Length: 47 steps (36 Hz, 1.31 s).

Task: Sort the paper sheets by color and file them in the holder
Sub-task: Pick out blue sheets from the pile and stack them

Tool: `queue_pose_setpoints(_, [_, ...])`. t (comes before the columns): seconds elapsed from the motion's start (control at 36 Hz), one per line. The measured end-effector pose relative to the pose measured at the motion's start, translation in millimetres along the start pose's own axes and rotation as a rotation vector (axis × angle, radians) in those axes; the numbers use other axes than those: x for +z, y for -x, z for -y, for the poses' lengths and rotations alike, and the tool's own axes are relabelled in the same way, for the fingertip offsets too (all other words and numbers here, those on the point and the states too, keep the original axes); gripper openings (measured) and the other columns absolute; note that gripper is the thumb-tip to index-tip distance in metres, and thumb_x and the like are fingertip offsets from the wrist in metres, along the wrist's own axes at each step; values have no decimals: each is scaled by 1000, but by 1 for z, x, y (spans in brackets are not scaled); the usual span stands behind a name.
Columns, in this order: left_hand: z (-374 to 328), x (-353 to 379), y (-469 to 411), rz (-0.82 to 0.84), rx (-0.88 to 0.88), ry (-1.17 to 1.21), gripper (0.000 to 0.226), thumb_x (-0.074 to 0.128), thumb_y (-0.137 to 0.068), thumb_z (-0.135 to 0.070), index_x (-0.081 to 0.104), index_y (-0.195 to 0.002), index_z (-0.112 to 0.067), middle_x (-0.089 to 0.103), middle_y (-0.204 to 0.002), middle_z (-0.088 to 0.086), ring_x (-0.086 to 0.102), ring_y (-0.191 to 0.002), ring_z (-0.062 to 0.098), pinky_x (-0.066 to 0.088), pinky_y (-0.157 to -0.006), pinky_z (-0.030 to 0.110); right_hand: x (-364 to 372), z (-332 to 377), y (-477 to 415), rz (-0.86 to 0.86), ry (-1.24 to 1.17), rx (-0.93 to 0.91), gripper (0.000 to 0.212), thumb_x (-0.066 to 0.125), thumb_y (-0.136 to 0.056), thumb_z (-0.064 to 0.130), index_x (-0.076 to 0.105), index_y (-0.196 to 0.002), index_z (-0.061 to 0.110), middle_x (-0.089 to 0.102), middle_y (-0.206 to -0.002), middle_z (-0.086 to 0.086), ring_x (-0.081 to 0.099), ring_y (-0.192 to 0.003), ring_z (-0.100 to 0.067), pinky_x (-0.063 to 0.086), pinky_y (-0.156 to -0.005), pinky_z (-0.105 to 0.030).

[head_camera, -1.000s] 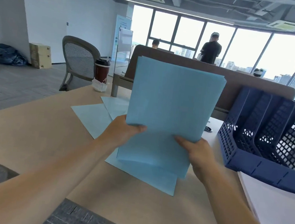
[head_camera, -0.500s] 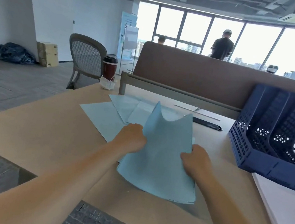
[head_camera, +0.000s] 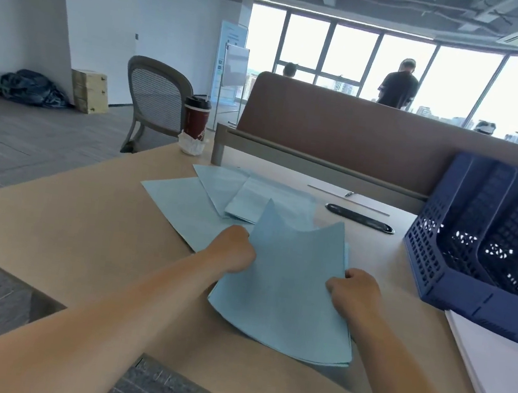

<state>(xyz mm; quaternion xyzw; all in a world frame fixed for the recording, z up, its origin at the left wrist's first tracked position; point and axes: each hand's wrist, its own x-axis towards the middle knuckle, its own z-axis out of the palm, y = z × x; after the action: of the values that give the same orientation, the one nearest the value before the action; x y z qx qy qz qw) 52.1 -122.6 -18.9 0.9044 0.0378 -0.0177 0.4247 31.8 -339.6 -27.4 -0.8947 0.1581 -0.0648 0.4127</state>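
Left hand: the left hand [head_camera: 234, 249] was curled and pinching the left edge of the stack of light-blue paper sheets [head_camera: 284, 294].
Right hand: the right hand [head_camera: 353, 292] was closed on the stack's right edge, thumb on top.
Held stack: it sat between the two grips, its near end resting on the tan wooden desk [head_camera: 60, 237] and its far corners curling upward beyond the knuckles.
Loose sheets: three more flat light-blue sheets [head_camera: 185, 203] lay on the desk beyond the left grip, overlapping one another.
Holder: the dark-blue perforated plastic file holder [head_camera: 485, 256] stood to the right of the right grip, apart from it, its slots tilted back.
White paper: a pile of plain white sheets [head_camera: 503, 373] lay on the desk right of the right forearm, partly under the holder.
Background: a red paper cup with a black lid [head_camera: 196, 120] stood well beyond the left grip.
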Motion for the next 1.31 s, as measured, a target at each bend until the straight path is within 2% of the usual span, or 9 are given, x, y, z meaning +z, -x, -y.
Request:
queue_pose_setpoints(0.11, [1,6,10,1,24,71,22,50,-81,2,48,-66,-13,51,-65,-2,47,-56,12,31,-44,17,-4,-7,5,13,27,-8,5,57,-83,6,59,-81,1,61,-76,-13,57,-64,-27,38,-51,-27])
queue_pose_setpoints(0.31, [-8,8,38,14,53,177,9,53,-81,-3,59,-84,-8,60,-79,8,57,-69,22,40,-60,28,-22,-16,22,-1,-39,10,21,57,-83,7,48,-65,9,51,-63,-7,51,-57,-25,35,-52,-26])
queue_pose_setpoints(0.42, [-11,8,53,34,35,178,22,59,-79,-6,66,-96,6,67,-86,16,58,-70,23,39,-60,27,-35,-18,37,5,-40,-2,29,57,-84,9,40,-61,12,43,-59,-6,44,-54,-23,32,-54,-28])
queue_pose_setpoints(0.56, [-11,5,73,45,31,115,25,62,-82,-9,67,-102,4,70,-97,15,62,-74,22,42,-62,26,-45,-22,58,48,-84,9,25,58,-84,8,45,-63,10,48,-64,-11,48,-58,-23,34,-56,-30])
queue_pose_setpoints(0.83, [-23,-3,114,63,37,213,13,52,-77,-7,43,-83,-14,40,-79,8,39,-71,21,27,-60,30,-60,-34,90,66,-260,54,24,58,-81,0,52,-59,9,53,-59,-10,50,-53,-23,35,-50,-23])
queue_pose_setpoints(1.06, [-21,-12,128,40,79,252,20,52,-82,-3,49,-66,-14,46,-62,0,42,-51,16,28,-50,22,-64,-29,102,73,-328,48,19,56,-81,4,52,-63,7,52,-61,-13,53,-56,-26,41,-57,-31])
queue_pose_setpoints(1.14, [-20,-19,124,19,99,282,9,56,-82,-7,63,-85,-11,64,-78,5,58,-63,20,39,-56,24,-62,-26,97,80,-374,13,6,58,-77,5,61,-75,0,63,-70,-19,63,-62,-32,52,-60,-41])
queue_pose_setpoints(1.19, [-20,-25,118,7,105,303,21,57,-78,-12,67,-96,-9,71,-91,9,67,-76,27,45,-64,28,-59,-20,92,83,-424,-2,13,60,-76,3,66,-88,0,73,-81,-19,70,-73,-38,59,-70,-51])
queue_pose_setpoints(1.31, [-20,-37,93,-35,94,310,20,59,-83,-9,71,-99,-8,73,-97,9,69,-86,27,48,-70,29,-50,-1,73,146,-488,14,6,67,-84,5,69,-90,6,75,-88,-18,72,-83,-39,59,-81,-55])
